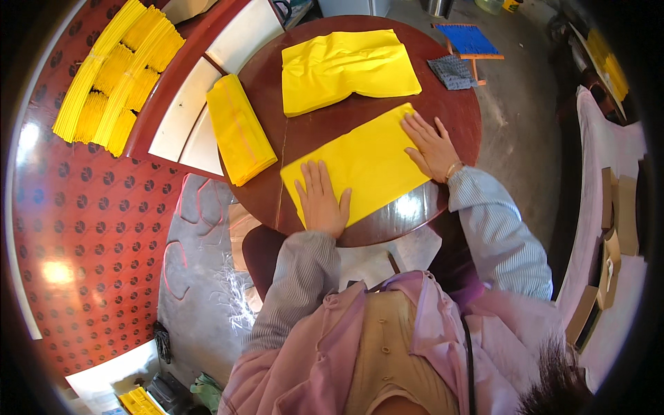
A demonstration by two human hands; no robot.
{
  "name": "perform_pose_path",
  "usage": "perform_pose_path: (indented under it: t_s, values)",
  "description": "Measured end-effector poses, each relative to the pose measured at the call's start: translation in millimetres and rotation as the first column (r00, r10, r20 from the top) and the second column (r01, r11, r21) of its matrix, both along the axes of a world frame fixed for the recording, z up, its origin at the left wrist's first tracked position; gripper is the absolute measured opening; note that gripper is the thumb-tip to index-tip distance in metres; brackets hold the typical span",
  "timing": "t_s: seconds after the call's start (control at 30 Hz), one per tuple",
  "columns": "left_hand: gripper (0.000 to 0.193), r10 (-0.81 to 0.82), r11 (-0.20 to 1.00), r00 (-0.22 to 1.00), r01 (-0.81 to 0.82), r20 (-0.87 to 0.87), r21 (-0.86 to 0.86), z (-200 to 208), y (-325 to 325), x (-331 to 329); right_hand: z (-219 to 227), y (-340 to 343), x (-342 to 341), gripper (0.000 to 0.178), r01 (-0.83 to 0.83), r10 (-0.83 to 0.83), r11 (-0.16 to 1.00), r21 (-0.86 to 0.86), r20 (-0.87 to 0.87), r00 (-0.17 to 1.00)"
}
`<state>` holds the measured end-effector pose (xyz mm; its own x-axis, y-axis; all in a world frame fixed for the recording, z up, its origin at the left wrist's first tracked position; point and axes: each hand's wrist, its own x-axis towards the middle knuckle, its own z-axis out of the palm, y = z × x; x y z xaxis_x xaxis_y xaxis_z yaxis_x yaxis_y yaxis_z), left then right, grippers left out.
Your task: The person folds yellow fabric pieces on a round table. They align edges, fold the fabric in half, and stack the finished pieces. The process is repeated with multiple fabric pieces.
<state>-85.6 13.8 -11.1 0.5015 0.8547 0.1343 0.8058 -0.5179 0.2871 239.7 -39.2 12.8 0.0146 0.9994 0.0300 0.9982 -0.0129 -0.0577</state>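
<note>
A flat, smooth yellow sheet (370, 166), apparently folded, lies slantwise near the front of the round dark-red table (449, 111). My left hand (323, 204) rests flat on its left end, palm down and fingers stretched out. On its right end lies my right hand (430, 149), also palm down, the fingers spread near the far corner. Behind it sits a stack of larger, wrinkled yellow sheets (349, 76). To the left, a narrow folded yellow bundle (240, 131) with a faint pinkish line reaches over the table's left side. Whether the pieces are cloth or paper, I cannot tell.
At far left, many yellow folded bundles (117, 72) are piled on a red patterned surface (97, 221). A grey cloth (452, 72) lies at the table's right edge, beside a blue-topped folding stool (472, 40). Open cardboard boxes (610, 266) stand far right.
</note>
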Motion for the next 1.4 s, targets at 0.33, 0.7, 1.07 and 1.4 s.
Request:
perform_pose_path:
  t_s: [0.33,0.7,1.07,1.4]
  values:
    - [0.077,-0.191,0.981,0.950,0.176,0.248,0.083,51,-51,-27,27,38,-56,0.070,-0.013,0.024,0.962,0.272,-0.036,0.999]
    - [0.082,-0.272,0.945,0.952,0.292,0.139,-0.151,16,-73,-35,-13,-5,-72,0.070,-0.320,0.330,0.942,0.101,-0.114,0.937]
    - [0.057,-0.393,0.919,0.874,0.380,0.286,0.100,45,30,33,33,-2,-98,0.068,-0.153,0.151,0.988,0.013,0.100,0.983]
    - [0.073,-0.056,0.998,0.993,0.059,-0.108,0.025,9,14,48,2,-28,-43,0.069,-0.351,0.352,0.936,0.027,-0.036,0.935]
